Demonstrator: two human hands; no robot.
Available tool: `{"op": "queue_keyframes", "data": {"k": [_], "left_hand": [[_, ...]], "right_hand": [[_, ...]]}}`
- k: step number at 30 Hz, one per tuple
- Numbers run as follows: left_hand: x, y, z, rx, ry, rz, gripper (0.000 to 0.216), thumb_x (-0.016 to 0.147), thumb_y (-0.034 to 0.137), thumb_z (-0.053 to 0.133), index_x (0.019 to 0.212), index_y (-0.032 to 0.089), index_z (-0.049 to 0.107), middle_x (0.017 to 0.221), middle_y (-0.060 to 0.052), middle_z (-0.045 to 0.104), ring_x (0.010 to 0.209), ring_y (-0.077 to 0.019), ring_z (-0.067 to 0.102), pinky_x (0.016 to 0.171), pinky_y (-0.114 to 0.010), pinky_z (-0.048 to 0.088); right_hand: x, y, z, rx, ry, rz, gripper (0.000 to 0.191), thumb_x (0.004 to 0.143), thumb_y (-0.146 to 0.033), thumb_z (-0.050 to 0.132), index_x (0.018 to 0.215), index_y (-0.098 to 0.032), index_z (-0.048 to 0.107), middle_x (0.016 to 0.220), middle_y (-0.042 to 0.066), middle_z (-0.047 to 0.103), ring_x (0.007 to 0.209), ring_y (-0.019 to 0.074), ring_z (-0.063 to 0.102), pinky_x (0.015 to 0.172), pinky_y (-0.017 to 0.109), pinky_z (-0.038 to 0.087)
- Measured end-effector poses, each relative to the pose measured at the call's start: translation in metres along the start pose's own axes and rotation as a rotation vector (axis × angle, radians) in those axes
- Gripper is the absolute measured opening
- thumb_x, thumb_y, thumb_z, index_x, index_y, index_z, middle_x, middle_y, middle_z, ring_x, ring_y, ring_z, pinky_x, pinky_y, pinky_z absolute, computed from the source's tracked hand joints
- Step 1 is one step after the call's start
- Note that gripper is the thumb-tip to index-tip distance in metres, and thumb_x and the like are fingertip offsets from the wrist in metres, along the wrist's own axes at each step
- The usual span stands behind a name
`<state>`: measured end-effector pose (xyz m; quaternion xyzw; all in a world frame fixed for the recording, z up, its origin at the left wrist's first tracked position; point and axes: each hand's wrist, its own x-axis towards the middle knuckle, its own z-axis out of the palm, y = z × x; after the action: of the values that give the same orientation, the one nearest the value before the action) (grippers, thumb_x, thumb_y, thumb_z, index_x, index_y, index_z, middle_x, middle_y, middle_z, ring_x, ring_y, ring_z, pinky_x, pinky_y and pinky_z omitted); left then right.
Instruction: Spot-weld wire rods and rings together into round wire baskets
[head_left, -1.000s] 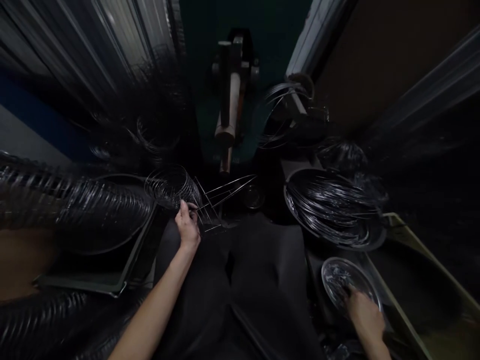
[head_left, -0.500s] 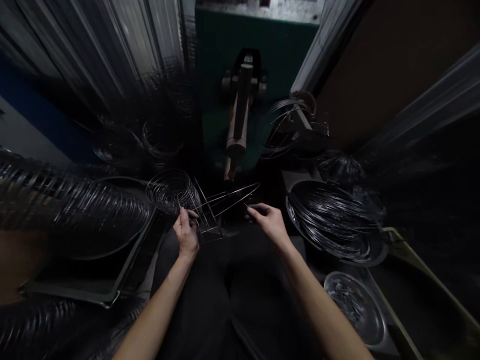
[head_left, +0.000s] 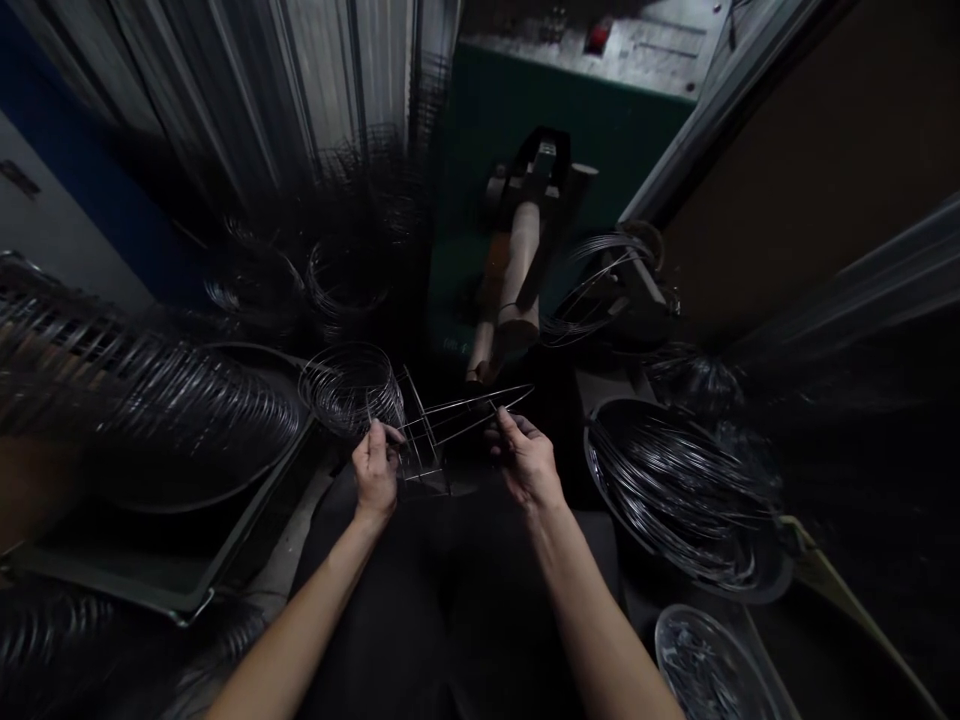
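Note:
My left hand (head_left: 375,470) is closed on a thin wire frame (head_left: 435,437), pinching its left side in front of my lap. The frame has crossing bars and long wires that run to a point on the right. A round coiled-wire basket (head_left: 352,385) adjoins the frame's left end; whether they are joined I cannot tell. My right hand (head_left: 529,455) is pinched shut at the frame's right part, with what looks like a short piece of wire (head_left: 492,404) at its fingertips. Just beyond the frame are the copper-coloured electrode arms (head_left: 517,260) of a machine.
The green machine (head_left: 465,130) carries a red button (head_left: 598,38). On the right are a basin of bent wires (head_left: 675,490) and a clear bowl of small metal pieces (head_left: 705,670). Stacked wire coils (head_left: 150,390) fill the left, above a green crate (head_left: 135,580).
My right hand has moved in to the frame's long wires, its fingers now against them. My left hand keeps its hold. The camera view has shifted, so the machine appears further right.

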<state>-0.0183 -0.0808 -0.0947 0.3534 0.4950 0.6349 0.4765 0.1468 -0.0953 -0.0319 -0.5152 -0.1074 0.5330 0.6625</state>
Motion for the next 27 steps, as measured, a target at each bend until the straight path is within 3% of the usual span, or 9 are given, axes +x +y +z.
{"op": "queue_keyframes", "data": {"k": [16,27], "left_hand": [[0.006,0.001,0.007,-0.004,0.007,-0.096,0.05,0.08,0.062,0.048,0.065,0.015,0.055,0.047,0.005,0.03,0.04,-0.005,0.025,0.039,-0.018,0.018],[0.011,0.027,0.017,0.003,0.02,-0.127,0.05,0.077,0.062,0.051,0.063,0.014,0.055,0.046,0.006,0.028,0.041,-0.0053,0.023,0.04,-0.018,0.018]], "right_hand": [[0.002,-0.003,0.013,0.068,0.046,0.063,0.036,0.047,-0.023,0.086,0.068,-0.014,0.058,0.055,-0.006,0.055,0.045,0.0024,0.048,0.037,0.011,0.032],[0.007,-0.007,0.024,0.08,0.064,0.075,0.032,0.052,-0.021,0.083,0.067,-0.015,0.055,0.054,-0.007,0.055,0.045,0.0034,0.049,0.036,0.012,0.032]]}}
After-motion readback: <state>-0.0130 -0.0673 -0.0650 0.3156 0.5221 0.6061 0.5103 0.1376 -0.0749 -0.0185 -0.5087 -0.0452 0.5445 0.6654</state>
